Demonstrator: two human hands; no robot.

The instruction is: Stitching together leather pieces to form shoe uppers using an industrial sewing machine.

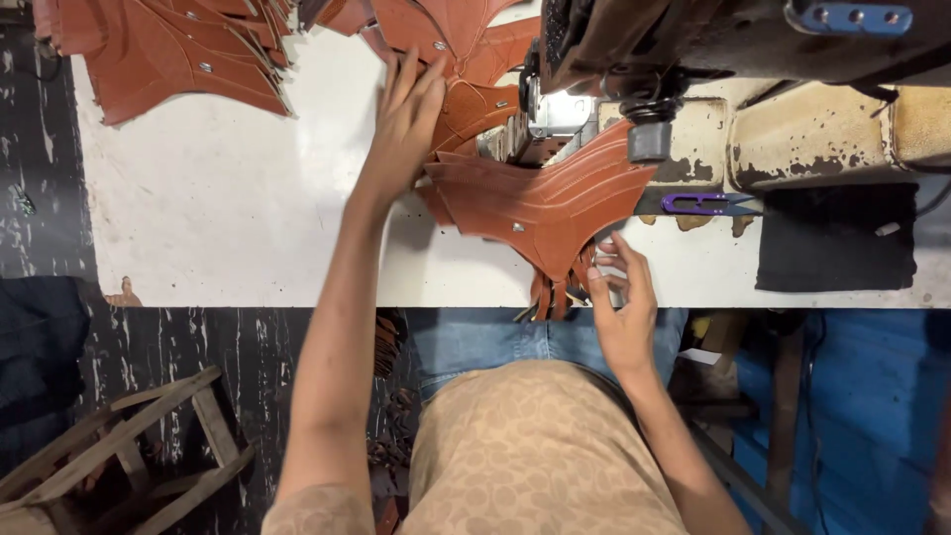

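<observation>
Left hand: laid flat, fingers spread and straight, pressed on the brown leather pieces beside the sewing machine.
Right hand: held at the near worktop edge, fingers loosely curled; the lower tip of the leather panel is touched, but a firm pinch cannot be told.
Leather panel: spread flat on the worktop, tucked under the machine head, straps hung over the edge.
Around: a leather stack is seen far left, purple thread snips right of the panel, a black cloth beyond.
</observation>
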